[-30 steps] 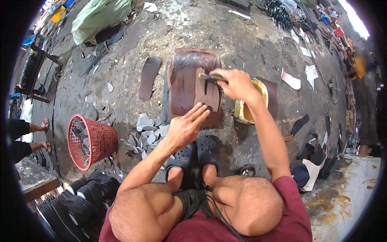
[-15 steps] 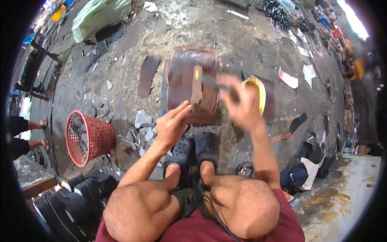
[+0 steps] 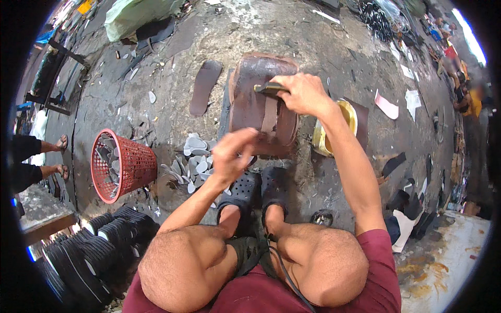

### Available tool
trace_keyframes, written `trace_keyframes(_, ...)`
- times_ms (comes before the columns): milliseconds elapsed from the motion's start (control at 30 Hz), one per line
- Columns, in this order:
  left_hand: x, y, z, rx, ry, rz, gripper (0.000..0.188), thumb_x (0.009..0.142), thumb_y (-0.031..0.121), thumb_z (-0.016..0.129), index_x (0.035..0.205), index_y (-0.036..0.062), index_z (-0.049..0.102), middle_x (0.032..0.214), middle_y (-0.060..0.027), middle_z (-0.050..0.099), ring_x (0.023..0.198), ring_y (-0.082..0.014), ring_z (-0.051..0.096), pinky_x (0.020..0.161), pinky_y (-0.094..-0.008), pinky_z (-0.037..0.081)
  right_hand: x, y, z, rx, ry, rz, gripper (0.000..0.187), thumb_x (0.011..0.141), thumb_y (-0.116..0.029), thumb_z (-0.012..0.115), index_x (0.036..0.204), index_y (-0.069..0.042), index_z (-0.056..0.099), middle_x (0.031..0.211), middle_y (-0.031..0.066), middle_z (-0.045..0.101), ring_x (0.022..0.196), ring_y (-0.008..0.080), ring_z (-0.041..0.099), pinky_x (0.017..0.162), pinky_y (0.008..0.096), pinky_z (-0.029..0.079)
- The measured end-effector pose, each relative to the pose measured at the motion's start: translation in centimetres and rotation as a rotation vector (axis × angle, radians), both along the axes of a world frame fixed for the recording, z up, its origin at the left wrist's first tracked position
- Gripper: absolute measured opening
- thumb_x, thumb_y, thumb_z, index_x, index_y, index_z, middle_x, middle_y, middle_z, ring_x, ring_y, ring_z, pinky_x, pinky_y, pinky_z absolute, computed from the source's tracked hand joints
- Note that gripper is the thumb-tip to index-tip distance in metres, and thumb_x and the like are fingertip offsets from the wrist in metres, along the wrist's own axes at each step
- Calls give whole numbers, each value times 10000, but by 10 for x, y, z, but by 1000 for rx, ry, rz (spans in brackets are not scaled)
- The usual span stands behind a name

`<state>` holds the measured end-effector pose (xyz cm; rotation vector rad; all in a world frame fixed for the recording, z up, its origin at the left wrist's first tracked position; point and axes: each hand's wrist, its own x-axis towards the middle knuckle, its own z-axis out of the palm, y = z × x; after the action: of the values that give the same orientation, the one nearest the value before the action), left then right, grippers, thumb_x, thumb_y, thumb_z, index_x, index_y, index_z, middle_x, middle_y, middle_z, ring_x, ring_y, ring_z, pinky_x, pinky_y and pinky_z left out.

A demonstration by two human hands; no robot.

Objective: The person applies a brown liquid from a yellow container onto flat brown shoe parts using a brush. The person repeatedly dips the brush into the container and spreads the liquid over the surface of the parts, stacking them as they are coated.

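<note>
My right hand (image 3: 302,94) grips a short dark-handled brush (image 3: 270,87). Its yellowish tip rests at or just above a block covered in brown sheet (image 3: 248,112). Along the block's right half lies a lighter brown strip (image 3: 269,117). By the near edge of the block is my left hand (image 3: 232,156), thumb and forefinger apart, fingertips blurred, nothing visible in them. An open tub (image 3: 319,141) with a yellow inside stands to the right, partly behind my right forearm. Left of the block, a brown sole-shaped piece (image 3: 206,87) lies on the ground.
Grey cut pieces (image 3: 195,164) lie in a heap beside my shoes (image 3: 242,190). A red basket (image 3: 138,166) of similar pieces stands to the left. Black soles (image 3: 78,261) are stacked at lower left. Another person's feet (image 3: 62,171) show at far left; scraps (image 3: 386,104) lie at right.
My left hand has lifted off the strip and drawn back toward me. The brush has moved from the strip toward the block's upper left part. The whole view has shifted slightly.
</note>
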<state>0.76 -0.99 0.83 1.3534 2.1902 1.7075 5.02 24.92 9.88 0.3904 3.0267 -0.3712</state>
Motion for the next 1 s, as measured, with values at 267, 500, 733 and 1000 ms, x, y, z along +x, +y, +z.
trace_keyframes(267,-19,-14,-16,-186,-540,276,299,906,121,743,1194,41,760,1042,-87,721,910,-149,645,829,-303,521,96,-53,4,-320,336,28,335,810,-117,701,1130,-205,746,990,63,759,969,291,718,829,449,575)
trace_keyframes(500,5,6,11,-188,375,90,492,762,81,828,1240,129,722,1262,-79,642,1105,-328,581,983,-428,465,204,88,-92,11,293,-1036,529,833,-214,769,1308,-27,631,1181,279,697,1134,450,664,990,502,524)
trace_keyframes(733,10,12,11,-223,608,-46,393,737,93,825,1118,158,750,1217,21,709,943,-249,584,804,-402,465,199,57,-44,-66,469,-1019,460,818,-205,782,1226,-28,664,1060,271,724,1062,412,701,933,482,535)
trace_keyframes(1000,9,19,9,-250,620,-78,360,734,112,769,1093,104,746,1165,19,727,875,-215,564,757,-377,468,268,50,-3,4,-362,-744,366,831,-181,736,1192,-227,707,1071,138,750,1051,381,699,878,501,550)
